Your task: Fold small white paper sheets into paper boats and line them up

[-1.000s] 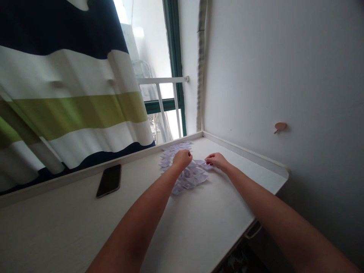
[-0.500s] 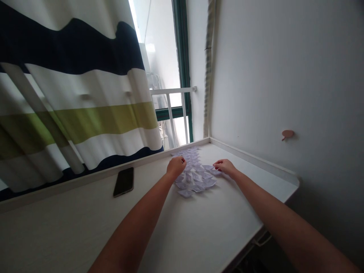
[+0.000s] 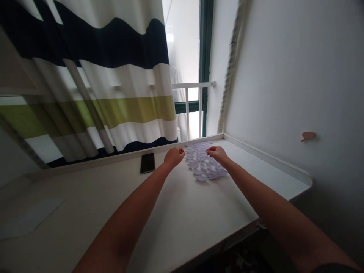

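Note:
Many small white folded paper pieces (image 3: 203, 165) lie in a dense patch on the white desk (image 3: 170, 212), toward its far right corner. At the patch's left edge is my left hand (image 3: 174, 156), its thumb and fingertips pinched together. My right hand (image 3: 218, 152) is over the patch's right side, also with fingers closed in a pinch. Whatever is between the fingertips of either hand is too small to make out. Both forearms reach forward from the bottom of the view.
A dark phone (image 3: 147, 163) lies left of my left hand. A pale sheet (image 3: 31, 218) rests at the desk's left. A raised rim (image 3: 264, 156) borders the desk's back and right side. Behind are a striped curtain (image 3: 131, 110), a white rail (image 3: 193, 85) and a wall with a pink hook (image 3: 308, 135).
The view has swung left, so the desk things appear farther right. Relative to the papers, both hands have shifted left; my right hand has left the paper at the right edge.

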Demonstrator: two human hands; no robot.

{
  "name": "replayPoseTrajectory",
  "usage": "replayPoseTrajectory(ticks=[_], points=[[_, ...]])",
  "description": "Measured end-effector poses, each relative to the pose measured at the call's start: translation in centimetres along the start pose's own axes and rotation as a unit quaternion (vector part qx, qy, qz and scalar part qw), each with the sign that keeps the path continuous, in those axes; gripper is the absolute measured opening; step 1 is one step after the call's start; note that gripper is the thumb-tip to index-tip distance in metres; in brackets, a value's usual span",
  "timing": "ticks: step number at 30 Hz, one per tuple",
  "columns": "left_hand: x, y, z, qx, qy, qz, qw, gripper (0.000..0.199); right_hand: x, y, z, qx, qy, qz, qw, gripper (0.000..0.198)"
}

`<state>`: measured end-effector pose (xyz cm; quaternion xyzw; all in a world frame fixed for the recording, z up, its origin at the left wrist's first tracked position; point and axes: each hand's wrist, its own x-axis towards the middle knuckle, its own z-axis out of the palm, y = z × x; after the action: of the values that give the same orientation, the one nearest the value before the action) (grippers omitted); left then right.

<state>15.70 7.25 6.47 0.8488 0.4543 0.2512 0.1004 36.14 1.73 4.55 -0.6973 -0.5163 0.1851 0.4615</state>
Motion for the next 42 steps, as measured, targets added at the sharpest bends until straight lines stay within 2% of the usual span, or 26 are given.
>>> replayPoseTrajectory(ticks=[3,7,11,15,18,21,25,27,29,31,42], points=[[-2.6,-3.2,-3.0,-0.020,0.016,-0.040,0.999,0.022,-1.1,-4.7,5.2,0.051,-0.075,-0.018,0.996,0.015],[-7.7,-9.5,-7.6,-0.026,0.050,-0.120,0.991,0.021,-3.4,-10.2,13.7,0.079,-0.165,-0.053,0.982,0.012],[-13.8,-17.3,-12.0,0.001,0.096,-0.193,0.976,0.021,-6.8,-15.6,23.0,0.126,-0.288,-0.079,0.946,0.013],[-19.5,-24.2,-15.3,0.017,0.151,-0.272,0.950,0.020,-10.9,-20.2,31.5,0.120,-0.393,-0.116,0.904,0.018],[-22.8,-27.7,-16.8,0.037,0.170,-0.318,0.932,0.018,-13.3,-22.3,36.7,0.079,-0.421,-0.166,0.888,0.019],[-25.0,-30.1,-17.6,0.070,0.173,-0.348,0.919,0.017,-14.8,-23.5,40.6,0.010,-0.399,-0.259,0.879,0.021],[-26.9,-32.7,-17.3,0.119,0.164,-0.356,0.912,0.020,-16.1,-24.0,43.5,-0.098,-0.317,-0.393,0.858,0.029],[-27.4,-33.6,-16.9,0.123,0.146,-0.349,0.918,0.021,-16.6,-23.9,44.1,-0.148,-0.280,-0.426,0.847,0.029],[-27.7,-34.2,-16.6,0.124,0.138,-0.337,0.923,0.022,-16.9,-23.6,44.4,-0.178,-0.271,-0.446,0.834,0.029],[-27.7,-34.4,-16.5,0.124,0.131,-0.334,0.925,0.024,-17.1,-23.3,44.5,-0.192,-0.272,-0.456,0.825,0.031],[-27.5,-34.6,-16.6,0.125,0.119,-0.341,0.924,0.024,-17.1,-23.0,44.5,-0.207,-0.288,-0.457,0.816,0.031]])
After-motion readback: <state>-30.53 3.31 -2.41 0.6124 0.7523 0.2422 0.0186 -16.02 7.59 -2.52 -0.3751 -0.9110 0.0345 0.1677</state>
